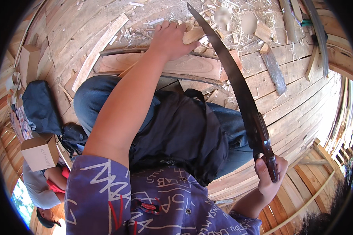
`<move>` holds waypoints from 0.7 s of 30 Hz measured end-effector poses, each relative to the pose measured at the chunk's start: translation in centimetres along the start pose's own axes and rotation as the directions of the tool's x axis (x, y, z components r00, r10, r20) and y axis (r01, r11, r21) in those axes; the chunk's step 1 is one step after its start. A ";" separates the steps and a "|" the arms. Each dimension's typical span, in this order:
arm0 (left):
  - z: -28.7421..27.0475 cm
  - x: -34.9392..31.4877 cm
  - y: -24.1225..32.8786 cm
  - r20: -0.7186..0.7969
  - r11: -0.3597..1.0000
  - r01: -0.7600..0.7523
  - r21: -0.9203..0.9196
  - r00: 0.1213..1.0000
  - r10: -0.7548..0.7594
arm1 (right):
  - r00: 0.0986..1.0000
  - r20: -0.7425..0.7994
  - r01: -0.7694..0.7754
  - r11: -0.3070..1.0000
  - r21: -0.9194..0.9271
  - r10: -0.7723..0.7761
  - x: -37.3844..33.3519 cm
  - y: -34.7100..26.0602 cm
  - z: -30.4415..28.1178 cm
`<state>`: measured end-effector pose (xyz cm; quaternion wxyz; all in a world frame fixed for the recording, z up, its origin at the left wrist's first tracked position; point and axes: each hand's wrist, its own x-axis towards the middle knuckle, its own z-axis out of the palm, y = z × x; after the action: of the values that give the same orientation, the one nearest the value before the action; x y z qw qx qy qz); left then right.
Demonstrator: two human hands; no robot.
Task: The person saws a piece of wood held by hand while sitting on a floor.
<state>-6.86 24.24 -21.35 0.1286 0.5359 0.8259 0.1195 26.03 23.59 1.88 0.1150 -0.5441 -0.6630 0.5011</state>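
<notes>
My right hand (271, 172) is wrapped round the dark, glossy handle of a handsaw (235, 80). The long toothed blade points up and away, its tip near the top of the head view, and its toothed edge faces left. My left hand (169, 41) reaches forward and grips a small wood block (193, 36) between thumb and fingers, just left of the blade. Blade and block look close, but I cannot tell whether they touch. Below the left hand a reddish plank (164, 64) lies across the floor in front of my knees.
Shavings and offcuts litter the plank floor around a dark-edged board (273, 69) at right. A pale strip of wood (100, 51) lies left. A black bag (42, 103) and a cardboard box (39, 153) stand at left, near another person (43, 186). Black cloth (180, 129) covers my lap.
</notes>
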 end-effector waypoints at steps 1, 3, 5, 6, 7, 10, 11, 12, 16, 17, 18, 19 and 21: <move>0.3 0.0 0.0 0.001 1.000 -0.002 0.003 1.000 0.002 | 1.000 -0.001 -0.002 1.000 0.004 0.002 -0.2 0.3 -0.2; 0.8 -0.1 -0.1 -0.057 0.999 -0.024 -0.023 0.998 0.023 | 1.000 -0.008 0.015 1.000 0.005 -0.015 0.0 0.7 0.1; 0.8 -0.1 -0.2 -0.063 0.998 -0.051 -0.037 0.997 0.049 | 0.999 -0.022 0.023 1.000 -0.007 -0.024 1.8 0.3 2.2; 0.8 0.0 -0.1 -0.041 0.997 -0.061 -0.045 0.997 0.059 | 1.000 -0.025 0.013 1.000 -0.026 -0.013 2.8 -0.2 3.2; 0.7 0.2 -0.2 -0.019 0.996 -0.068 -0.056 0.998 0.067 | 0.998 0.054 -0.039 0.998 -0.040 0.041 4.1 -0.5 3.3; 0.6 0.2 -0.1 -0.015 0.997 -0.058 -0.057 0.998 0.058 | 0.995 0.096 -0.018 0.999 -0.037 0.022 6.8 -0.9 4.9; 0.5 0.3 -0.1 0.008 0.997 -0.047 -0.062 0.999 0.048 | 0.994 0.111 -0.021 0.998 -0.052 0.026 7.1 -1.1 4.9; 0.4 0.5 -0.2 0.032 0.997 -0.038 -0.067 0.999 0.040 | 0.992 0.123 -0.024 0.997 -0.067 0.032 7.3 -1.3 5.0; 0.5 0.3 -0.7 -0.004 0.998 -0.006 -0.061 1.000 0.006 | 0.999 -0.039 0.017 0.997 -0.070 -0.020 3.1 -1.0 2.9; 0.4 0.0 -1.0 0.004 0.998 0.011 -0.059 1.000 -0.011 | 1.000 0.000 -0.002 0.997 -0.074 0.002 1.9 -0.9 0.9; 0.6 0.5 -0.5 0.013 0.997 -0.006 -0.072 1.000 0.007 | 1.000 -0.001 -0.002 0.994 -0.108 0.002 0.4 -0.9 -0.8; 0.6 0.7 -0.5 0.014 0.998 -0.009 -0.069 1.000 0.010 | 1.000 0.014 0.013 0.991 -0.132 -0.011 -0.1 -1.0 -1.5; 0.9 0.6 -0.9 -0.015 0.997 -0.004 -0.079 1.000 0.003 | 0.998 0.051 -0.040 0.993 -0.109 0.046 -0.2 -1.0 -2.1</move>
<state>-7.52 24.45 -22.56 0.1432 0.5308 0.8206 0.1563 26.95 24.64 3.74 0.0569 -0.5501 -0.6801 0.4813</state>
